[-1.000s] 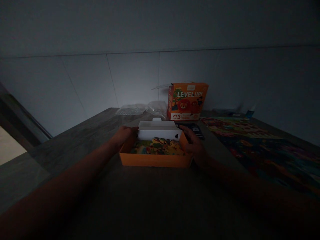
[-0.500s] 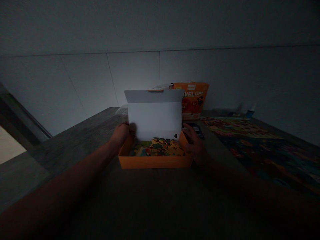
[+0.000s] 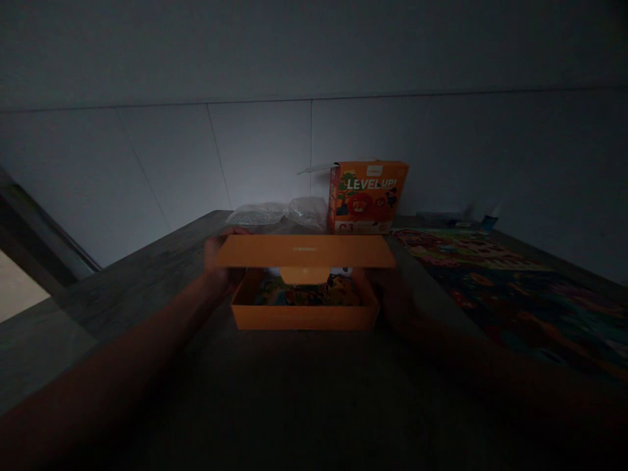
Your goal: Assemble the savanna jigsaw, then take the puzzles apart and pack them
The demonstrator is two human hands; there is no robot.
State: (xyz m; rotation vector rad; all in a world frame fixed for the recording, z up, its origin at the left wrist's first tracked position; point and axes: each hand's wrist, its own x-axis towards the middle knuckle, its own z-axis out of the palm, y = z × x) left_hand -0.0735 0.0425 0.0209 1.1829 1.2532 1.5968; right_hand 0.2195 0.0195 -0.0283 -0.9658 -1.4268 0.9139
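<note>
An orange cardboard box [image 3: 304, 318] stands on the table in front of me, its hinged lid [image 3: 338, 251] tilted forward over it and partly lowered. A tuck flap [image 3: 305, 275] hangs from the lid's front edge. Through the gap I see colourful printed puzzle pieces [image 3: 338, 292] in the box. My left hand [image 3: 220, 261] is closed at the lid's left end, fingertips showing above its back edge. At the box's right side is my right hand [image 3: 390, 294], dark and partly covered by the lid; its fingers are hidden.
Behind the box stands an orange "LEVEL UP!" box [image 3: 370, 199] with clear plastic bags [image 3: 279, 212] to its left. A colourful assembled puzzle [image 3: 530, 294] covers the table's right side. A small blue-and-white item [image 3: 489, 224] sits near the wall.
The lid has swung from upright down toward me, covering part of the box opening. My left hand has moved slightly left with it. The plastic bags and the back box now show more fully.
</note>
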